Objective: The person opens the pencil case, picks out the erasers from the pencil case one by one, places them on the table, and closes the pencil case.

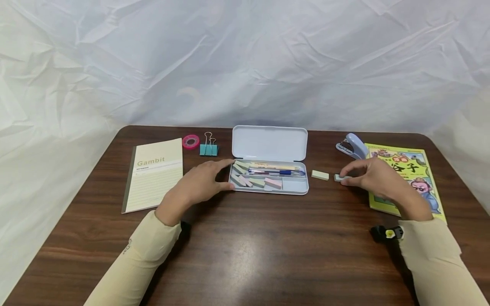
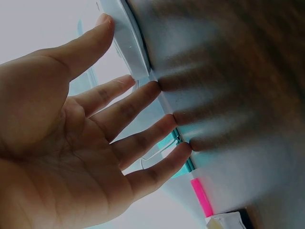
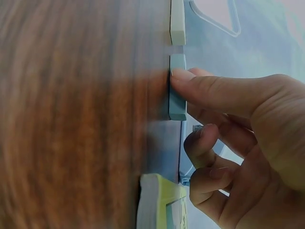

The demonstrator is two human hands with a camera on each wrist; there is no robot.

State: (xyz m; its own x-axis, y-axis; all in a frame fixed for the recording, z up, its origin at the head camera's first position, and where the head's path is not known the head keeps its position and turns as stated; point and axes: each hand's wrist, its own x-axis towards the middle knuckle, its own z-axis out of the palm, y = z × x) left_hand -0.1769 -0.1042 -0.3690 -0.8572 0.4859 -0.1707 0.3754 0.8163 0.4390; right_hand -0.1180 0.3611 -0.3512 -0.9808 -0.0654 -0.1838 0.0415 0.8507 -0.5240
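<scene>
A white pencil case [image 1: 295, 185] lies with its lid up in the middle of the table. Pens [image 1: 285, 172] and several pastel erasers [image 1: 257, 182] fill most of its compartments; the front right one is bare. My left hand [image 1: 200, 180] is at the case's left end, thumb and fingertips right at the edge; its fingers are extended in the left wrist view. To the right of the case, my right hand [image 1: 377, 177] pinches a pale blue eraser [image 3: 177, 107] between thumb and forefinger, low at the tabletop. A cream eraser [image 1: 320, 175] lies between case and hand.
A notebook [image 1: 155, 174] lies left, near a pink tape roll [image 1: 190, 142] and a teal binder clip [image 1: 208, 150]. A blue stapler [image 1: 356, 146] stands behind my right hand, and a yellow book [image 1: 428, 182] lies partly beneath that arm.
</scene>
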